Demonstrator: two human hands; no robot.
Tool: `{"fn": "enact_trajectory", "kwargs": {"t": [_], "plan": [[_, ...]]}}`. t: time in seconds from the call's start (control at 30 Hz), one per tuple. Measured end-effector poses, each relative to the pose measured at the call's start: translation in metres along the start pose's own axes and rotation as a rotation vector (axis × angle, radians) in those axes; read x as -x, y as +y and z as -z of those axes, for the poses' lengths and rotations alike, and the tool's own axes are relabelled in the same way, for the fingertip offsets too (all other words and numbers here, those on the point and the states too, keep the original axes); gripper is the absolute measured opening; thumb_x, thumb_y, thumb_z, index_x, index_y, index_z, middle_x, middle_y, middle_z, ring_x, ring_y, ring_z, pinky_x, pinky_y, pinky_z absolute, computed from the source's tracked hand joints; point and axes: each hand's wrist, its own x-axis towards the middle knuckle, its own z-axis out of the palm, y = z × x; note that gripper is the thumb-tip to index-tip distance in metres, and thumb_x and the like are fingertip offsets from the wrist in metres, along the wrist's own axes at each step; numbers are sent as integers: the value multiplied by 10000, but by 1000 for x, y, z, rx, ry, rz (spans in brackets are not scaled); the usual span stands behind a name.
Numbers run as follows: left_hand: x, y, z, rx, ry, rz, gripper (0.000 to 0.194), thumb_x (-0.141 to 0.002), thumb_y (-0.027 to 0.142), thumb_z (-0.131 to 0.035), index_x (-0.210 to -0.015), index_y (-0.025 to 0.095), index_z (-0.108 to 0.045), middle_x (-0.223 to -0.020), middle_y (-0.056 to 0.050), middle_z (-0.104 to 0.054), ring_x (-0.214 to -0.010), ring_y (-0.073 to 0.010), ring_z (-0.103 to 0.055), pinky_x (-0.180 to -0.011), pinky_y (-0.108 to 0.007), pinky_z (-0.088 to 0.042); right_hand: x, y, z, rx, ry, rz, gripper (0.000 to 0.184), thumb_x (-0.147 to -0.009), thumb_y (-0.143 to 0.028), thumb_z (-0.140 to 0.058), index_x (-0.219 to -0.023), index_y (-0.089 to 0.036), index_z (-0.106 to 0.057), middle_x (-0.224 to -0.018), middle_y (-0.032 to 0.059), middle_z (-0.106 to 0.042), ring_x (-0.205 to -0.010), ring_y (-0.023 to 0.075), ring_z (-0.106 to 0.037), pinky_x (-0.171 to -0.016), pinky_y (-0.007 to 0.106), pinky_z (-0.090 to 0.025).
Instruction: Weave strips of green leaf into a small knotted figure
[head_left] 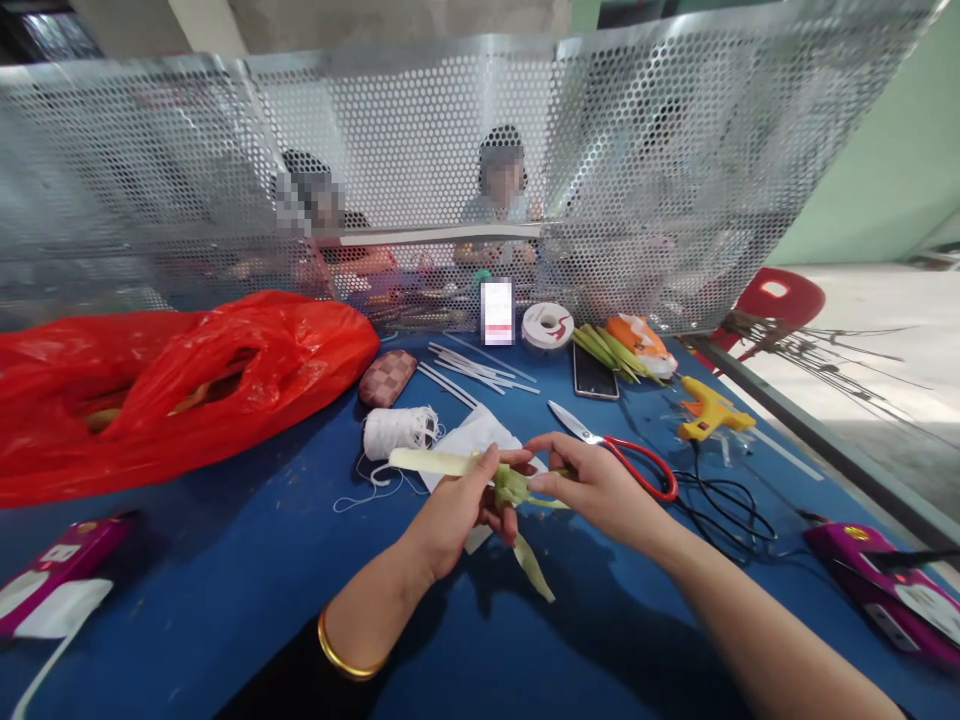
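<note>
Between my two hands is a small pale green bundle of folded leaf strips (511,486). My left hand (469,492) closes around it from the left, thumb on top. One flat strip (427,461) sticks out to the left past the thumb, and another strip end (534,570) hangs below the fingers. My right hand (581,482) pinches at the bundle's right side, where a thin green strip shows under the fingers. White paper (469,436) lies on the table just behind my hands. Red-handled scissors (637,462) rest beyond my right hand, their blades apart.
On the blue table (247,600) are a white string spool (397,432), white sticks (480,370), a phone (595,375), green leaf strips (611,350), a tape roll (547,327) and a yellow glue gun (712,408) with a cable. A red plastic bag (300,370) lies left. People sit behind a perforated metal screen (420,130).
</note>
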Motion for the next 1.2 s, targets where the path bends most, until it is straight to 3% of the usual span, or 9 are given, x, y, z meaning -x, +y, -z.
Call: {"fn": "enact_trajectory", "kwargs": {"t": [0.1, 0.3, 0.43, 0.57, 0.67, 0.77, 0.87, 1.03, 1.2], "plan": [[0, 2, -1, -69, 60, -35, 517, -898, 548, -470, -1144, 134, -657, -863, -82, -687, -436, -76, -538, -412, -213, -445, 1, 0, 6, -27, 12, -19, 289, -790, -420, -676, -987, -209, -678, -604, -63, -433, -520, 99, -370, -485, 242, -267], [0, 3, -5, -209, 201, -117, 459, -884, 545, -474, -993, 137, -653, -408, 34, -509, -345, -87, -453, -358, -167, -363, 0, 1, 2, 74, 41, 90, 195, -830, -372, -642, -746, -200, -675, -735, 2, -568, -681, 143, -521, -614, 264, -381], [-2, 0, -5, -230, 215, -111, 422, -873, 532, -494, -965, 149, -643, -420, 28, -536, -369, -104, -505, -361, -169, -391, 1, 0, -14, 58, -14, 112, 177, -900, -315, -524, -775, -194, -555, -753, -12, -528, -677, 126, -481, -618, 245, -371], [-3, -1, -3, -280, 271, -150, 368, -825, 515, -587, -838, 149, -626, -415, 21, -546, -328, -93, -475, -317, -155, -324, 4, -2, -25, -55, -106, 109, 184, -940, -309, -456, -789, -202, -463, -662, -48, -487, -610, 106, -420, -576, 226, -341], [-4, -2, -2, -296, 349, -155, 332, -786, 475, -653, -776, 147, -601, -421, 25, -549, -315, -89, -465, -295, -153, -297, 4, -2, -29, -88, -71, 103, 186, -938, -311, -467, -787, -203, -458, -670, -47, -489, -614, 105, -417, -575, 223, -340], [-7, -3, -1, -273, 423, -198, 331, -767, 468, -670, -735, 150, -585, -486, 24, -567, -366, -110, -530, -314, -175, -374, 5, 0, -33, -131, -56, 81, 175, -938, -325, -477, -809, -207, -467, -666, -50, -497, -610, 106, -433, -574, 220, -350], [-9, -4, 2, -299, 499, -273, 352, -786, 500, -637, -712, 164, -561, -488, 45, -521, -377, -116, -528, -352, -209, -445, 6, 0, -36, -166, -71, 67, 171, -948, -319, -461, -816, -210, -473, -675, -39, -553, -598, 104, -452, -563, 215, -357], [-9, -4, 6, -431, 620, -292, 412, -842, 589, -497, -748, 189, -532, -501, 50, -481, -363, -119, -484, -325, -215, -393, 9, -3, -37, -111, -65, 105, 128, -954, -274, -445, -849, -213, -484, -684, -36, -566, -590, 102, -458, -560, 210, -357], [-10, -4, 9, -576, 565, -377, 400, -874, 542, -469, -689, 191, -510, -554, 24, -509, -492, -121, -508, -471, -218, -415, 8, -6, -32, 4, -60, 242, 168, -944, -209, -445, -792, -203, -516, -722, -16, -540, -657, 114, -483, -613, 218, -370]]}}
